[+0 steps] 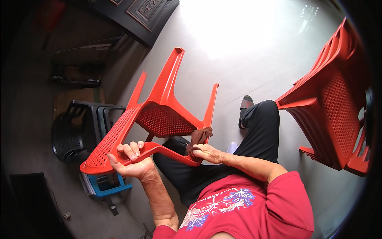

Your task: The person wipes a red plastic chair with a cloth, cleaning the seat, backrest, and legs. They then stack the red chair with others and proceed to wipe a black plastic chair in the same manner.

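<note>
A red plastic armchair (171,81) with a perforated seat and back is tipped on its side over my lap, its legs pointing up and away. My left hand (133,161) grips it where the armrest meets the backrest, with the fingers curled over the edge. At the front end of that armrest, my right hand (208,153) bunches a brown cloth (201,136). The cloth wraps around the armrest and the top of the leg there. Part of the cloth lies hidden under my right fingers.
Stacked red chairs (338,101) stand at the right. To the left are black chairs (69,135), a blue stool (105,191) and cardboard boxes (75,97). A dark carved panel (145,16) is at the top left. My slippered foot (246,102) rests on the grey floor (238,67).
</note>
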`<state>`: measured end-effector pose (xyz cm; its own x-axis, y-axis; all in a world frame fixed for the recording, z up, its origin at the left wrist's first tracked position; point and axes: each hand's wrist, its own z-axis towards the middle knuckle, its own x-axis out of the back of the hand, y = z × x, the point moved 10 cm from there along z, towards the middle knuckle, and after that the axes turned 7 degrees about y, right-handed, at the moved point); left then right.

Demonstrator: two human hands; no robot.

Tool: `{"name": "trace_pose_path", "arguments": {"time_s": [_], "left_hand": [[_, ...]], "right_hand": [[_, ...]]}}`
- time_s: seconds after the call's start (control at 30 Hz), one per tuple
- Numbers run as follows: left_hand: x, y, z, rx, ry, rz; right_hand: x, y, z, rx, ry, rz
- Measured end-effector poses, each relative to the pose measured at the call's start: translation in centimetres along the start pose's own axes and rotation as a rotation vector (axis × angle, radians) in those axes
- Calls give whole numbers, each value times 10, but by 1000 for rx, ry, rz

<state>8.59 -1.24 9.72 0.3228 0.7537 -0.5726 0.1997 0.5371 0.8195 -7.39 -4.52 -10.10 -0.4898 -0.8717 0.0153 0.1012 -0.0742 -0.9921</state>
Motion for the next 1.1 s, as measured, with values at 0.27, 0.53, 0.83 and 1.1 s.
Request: {"name": "trace_pose_path", "arguments": {"time_s": [0.27,0.53,0.83,1.1], "left_hand": [[8,3,4,1,-3,2],[30,0,14,3,-17,48],[34,-1,21,53,-73,148],[34,0,17,-12,-19,260]], "right_hand": [[38,31,36,-16,426,-759],[65,109,64,-226,428,-145],[131,202,115,-162,272,-1084],[169,279,139,-303,35,-1269]]}}
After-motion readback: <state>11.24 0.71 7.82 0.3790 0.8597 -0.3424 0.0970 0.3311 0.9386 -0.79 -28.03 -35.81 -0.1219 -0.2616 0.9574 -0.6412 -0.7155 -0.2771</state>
